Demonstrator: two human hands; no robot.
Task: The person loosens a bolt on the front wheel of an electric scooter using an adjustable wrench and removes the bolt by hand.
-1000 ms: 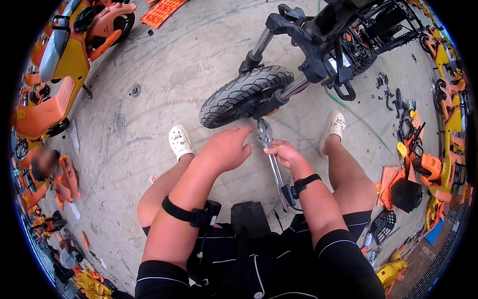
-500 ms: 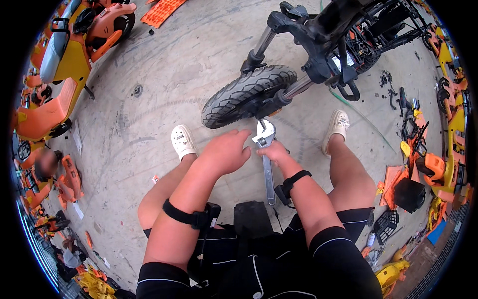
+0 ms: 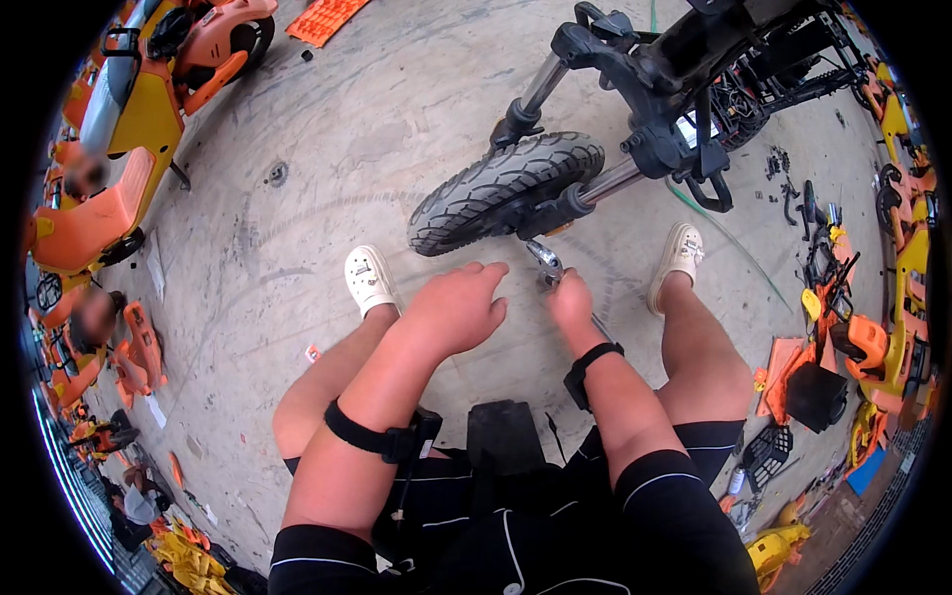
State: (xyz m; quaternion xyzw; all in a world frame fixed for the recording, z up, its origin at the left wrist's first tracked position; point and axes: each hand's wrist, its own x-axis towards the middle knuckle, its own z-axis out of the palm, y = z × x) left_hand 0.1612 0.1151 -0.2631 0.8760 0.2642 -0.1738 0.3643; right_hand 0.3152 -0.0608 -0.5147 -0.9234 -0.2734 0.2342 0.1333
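In my right hand (image 3: pixel 572 301) is a silver adjustable wrench (image 3: pixel 544 260), the fingers wrapped round its handle. The wrench head points at the axle area of a motorbike's front wheel (image 3: pixel 506 188); I cannot tell whether it touches. Most of the handle is hidden behind my hand and wrist. My left hand (image 3: pixel 456 309) hovers short of the tyre with nothing visible in it, its thumb apart from the fingers. Above the wheel rises the bike's dark front fork (image 3: pixel 615 180), leaning to the upper right with the stripped frame (image 3: pixel 734 99) behind it.
Small black parts (image 3: pixel 778 159) and a heap of orange and black pieces (image 3: pixel 823 268) lie on the floor at right. A green hose (image 3: pixel 729 233) runs past my right foot. Orange and yellow scooters (image 3: pixel 124 169) line the left side. A black box (image 3: pixel 815 395) sits at right.
My right hand has moved slightly right and turned the wrench, so its jaws now show edge-on and its handle slants behind my wrist. My left hand has barely moved.
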